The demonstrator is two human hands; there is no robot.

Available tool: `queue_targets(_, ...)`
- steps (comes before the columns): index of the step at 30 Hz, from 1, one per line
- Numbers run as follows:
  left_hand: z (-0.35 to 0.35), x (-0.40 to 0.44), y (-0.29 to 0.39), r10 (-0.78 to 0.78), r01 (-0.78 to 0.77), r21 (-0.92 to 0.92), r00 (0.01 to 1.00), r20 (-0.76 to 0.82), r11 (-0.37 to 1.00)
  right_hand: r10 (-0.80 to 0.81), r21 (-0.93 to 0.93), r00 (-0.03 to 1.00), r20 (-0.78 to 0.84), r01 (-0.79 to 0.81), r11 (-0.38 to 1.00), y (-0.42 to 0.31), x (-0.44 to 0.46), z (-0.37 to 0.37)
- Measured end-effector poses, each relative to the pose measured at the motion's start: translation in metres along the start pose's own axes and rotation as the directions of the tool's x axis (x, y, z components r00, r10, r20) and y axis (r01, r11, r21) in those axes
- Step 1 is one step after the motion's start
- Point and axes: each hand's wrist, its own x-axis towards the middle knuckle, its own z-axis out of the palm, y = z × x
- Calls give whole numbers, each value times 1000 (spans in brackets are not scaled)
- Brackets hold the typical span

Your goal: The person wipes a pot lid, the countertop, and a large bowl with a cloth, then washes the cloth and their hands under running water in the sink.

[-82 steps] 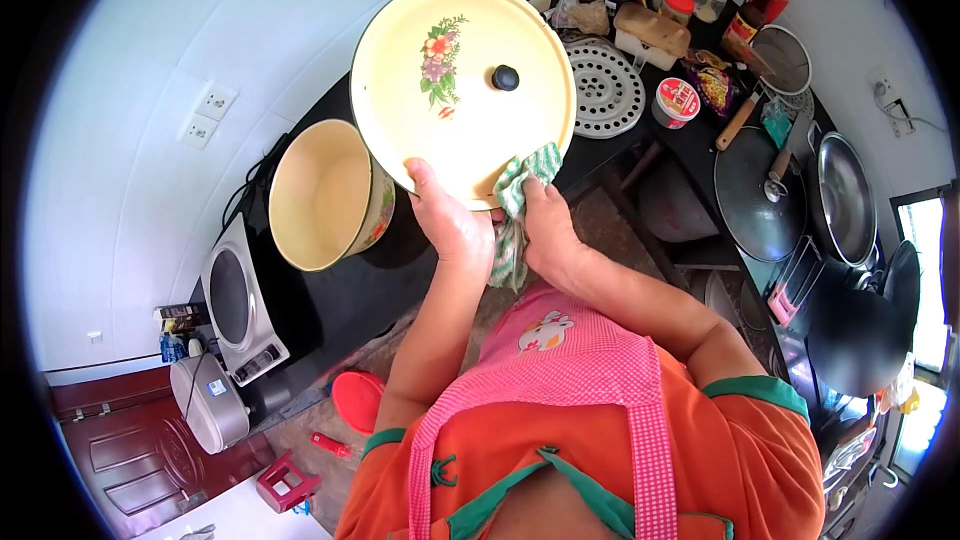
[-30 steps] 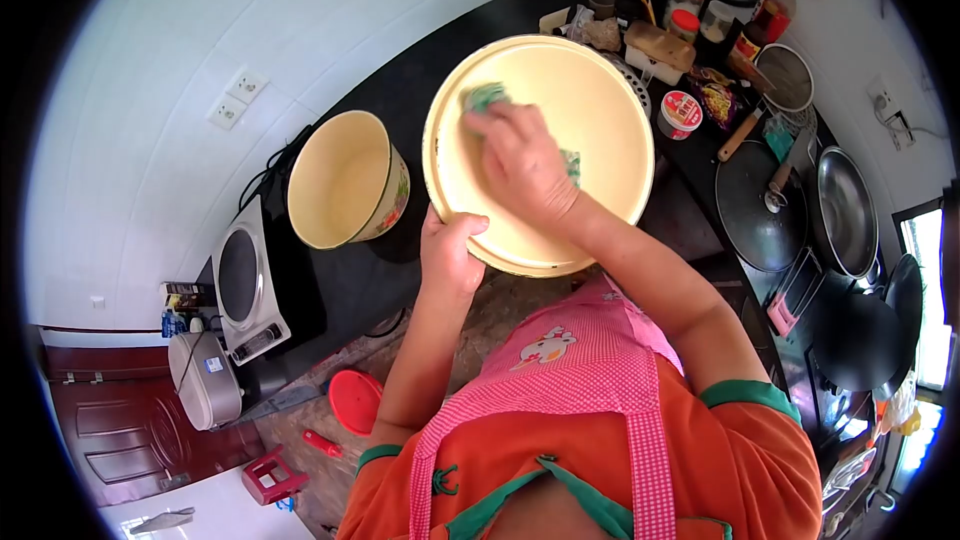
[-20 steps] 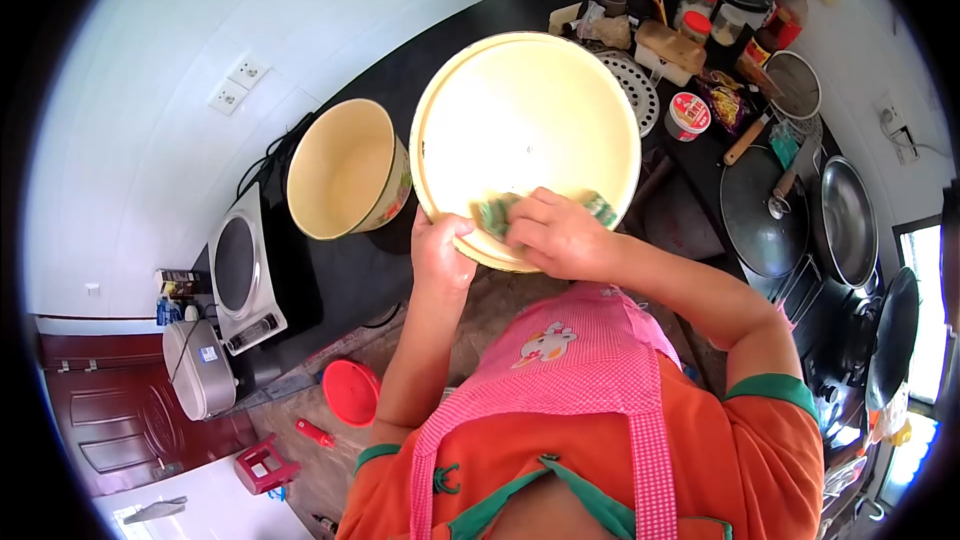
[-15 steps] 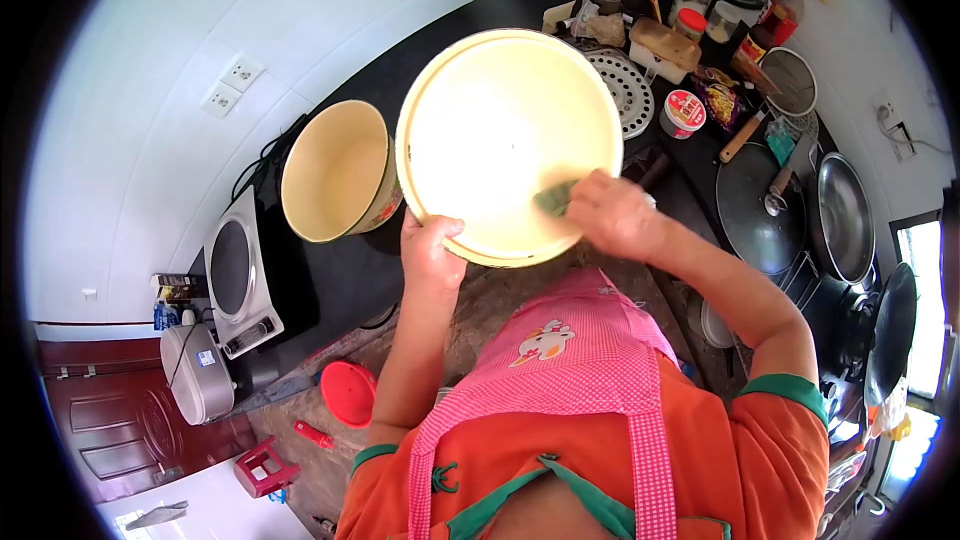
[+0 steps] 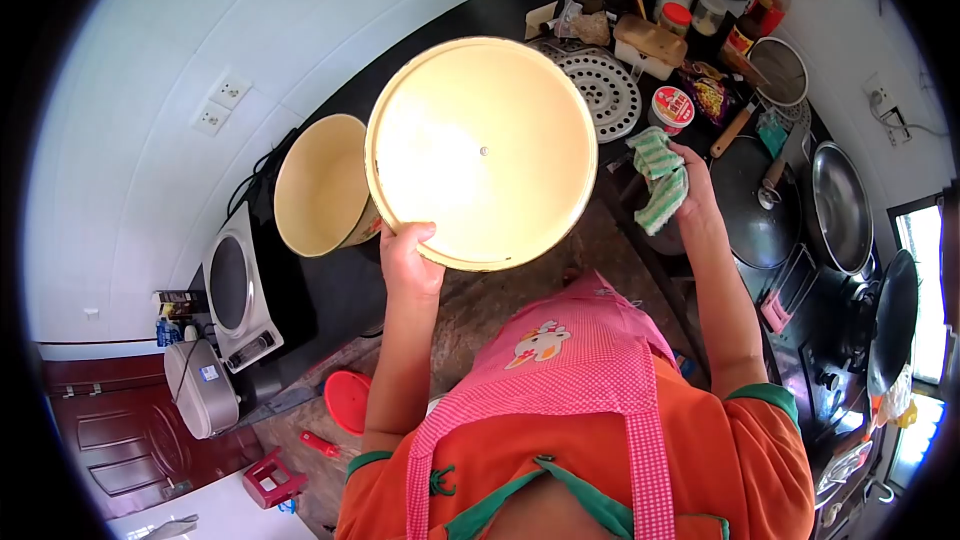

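My left hand (image 5: 412,262) grips the lower left rim of a round cream enamel lid (image 5: 500,205), its inner face turned toward me. A small dark spot marks the lid's centre, and light glares off its left half. Off to the right, my right hand (image 5: 697,190) is closed on a green-and-white striped cloth (image 5: 660,180), which hangs crumpled and apart from the lid. A cream enamel pot (image 5: 318,185) stands on the counter left of the lid, open at the top and partly covered by it.
An induction cooker (image 5: 240,290) sits on the dark counter at left. To the right are a perforated steamer plate (image 5: 605,95), a red-and-white tub (image 5: 671,108), a wok (image 5: 755,210) and a metal basin (image 5: 842,205). A red basin (image 5: 348,400) is on the floor.
My right hand has drawn the cloth away from the lid's inner face, out to the right. The lid has shifted slightly left in view, still in my left hand.
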Motion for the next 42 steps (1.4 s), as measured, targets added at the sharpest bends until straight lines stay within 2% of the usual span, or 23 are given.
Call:
queue_targets(2,-2,1,-5,-15,13,-50,999,-36,999,19,54,1000,20,-20,998,4,0,-6)
queue_targets(3,-3,1,-8,-23,19,-76,998,-53,997,13,27,999,-46,-12,1000,6,-2,-3)
queue_targets(6,0,-2,-13,-58,54,-88,997,-44,995,61,84,993,-104,-52,995,12,-18,1)
queue_targets(7,0,-2,-15,-68,68,-80,998,-2,995,97,104,995,25,-99,990,15,-18,-9)
queue_targets(8,2,0,-16,-62,64,-68,998,24,996,90,67,994,-58,-86,994,17,-23,-13)
queue_targets(10,6,-4,-21,-69,72,-40,995,74,997,117,91,993,0,-117,989,24,-32,-29)
queue_targets(13,21,-13,-23,-146,140,67,986,79,988,97,125,994,-42,-91,988,37,-60,-48)
queue_targets(17,47,-26,-38,-269,213,285,947,176,935,24,197,962,-273,31,980,67,-133,-80)
queue_targets(21,72,-49,-65,-500,397,359,824,266,845,-26,306,838,-546,228,924,117,-225,-135)
queue_targets(25,96,-91,-103,-660,458,530,694,288,713,-87,328,663,-744,475,817,151,-325,-175)
queue_targets(27,112,-113,-118,-754,516,568,559,344,642,-119,328,636,-762,539,776,161,-375,-184)
queue_targets(29,99,-156,-141,-775,510,584,450,445,631,-230,277,621,-749,610,743,194,-419,-211)
queue_targets(32,106,-210,-163,-813,526,623,306,496,578,-293,222,481,-826,756,616,233,-468,-245)
queue_targets(34,108,-256,-177,-830,537,649,204,520,539,-354,240,466,-811,816,525,257,-504,-269)
queue_targets(36,124,-301,-189,-863,535,696,144,484,479,-377,269,442,-814,862,429,271,-538,-295)
queue_targets(37,126,-326,-196,-875,538,713,106,473,450,-389,236,418,-821,869,435,285,-561,-306)
queue_targets(38,126,-350,-207,-880,520,735,73,470,436,-354,229,366,-860,899,373,296,-578,-321)
queue_targets(42,113,-465,-261,-852,457,772,-55,520,441,-413,84,195,-890,959,270,362,-682,-389)
